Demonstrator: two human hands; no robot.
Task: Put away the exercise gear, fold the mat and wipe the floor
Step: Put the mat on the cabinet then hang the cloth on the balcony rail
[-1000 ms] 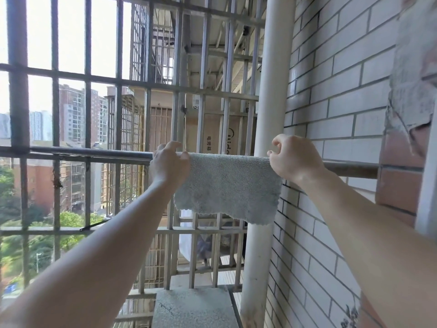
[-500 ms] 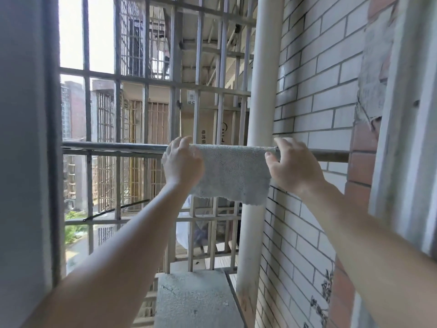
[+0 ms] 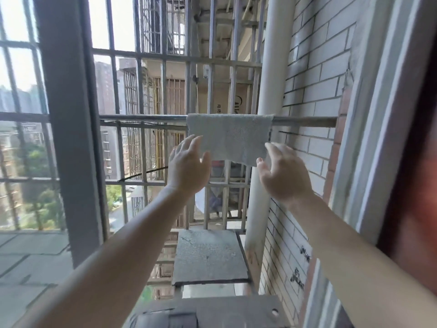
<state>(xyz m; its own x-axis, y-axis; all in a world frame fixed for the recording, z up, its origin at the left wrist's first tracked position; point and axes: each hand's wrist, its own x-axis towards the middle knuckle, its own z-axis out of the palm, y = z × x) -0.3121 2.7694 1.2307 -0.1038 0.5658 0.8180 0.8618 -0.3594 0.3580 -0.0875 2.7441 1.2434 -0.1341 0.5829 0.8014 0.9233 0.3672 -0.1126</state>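
A pale grey cleaning cloth [image 3: 230, 136] hangs folded over a horizontal metal rail [image 3: 305, 121] outside the window. My left hand [image 3: 188, 165] is below the cloth's lower left corner, fingers spread and relaxed, holding nothing. My right hand [image 3: 283, 172] is below the cloth's lower right corner, fingers also spread, apart from the cloth. Both forearms reach out through the window opening.
A metal security grille [image 3: 165, 58] encloses the space beyond the rail. A white drain pipe [image 3: 267, 91] runs down beside the white brick wall [image 3: 316, 74]. A grey slab [image 3: 208, 254] lies below. A grey window post [image 3: 68, 129] stands at left, the window frame [image 3: 378, 114] at right.
Both hands let go of the cloth on the rail and drew back and down with fingers spread. The cloth stays draped over the rail. The camera pulled back inside.
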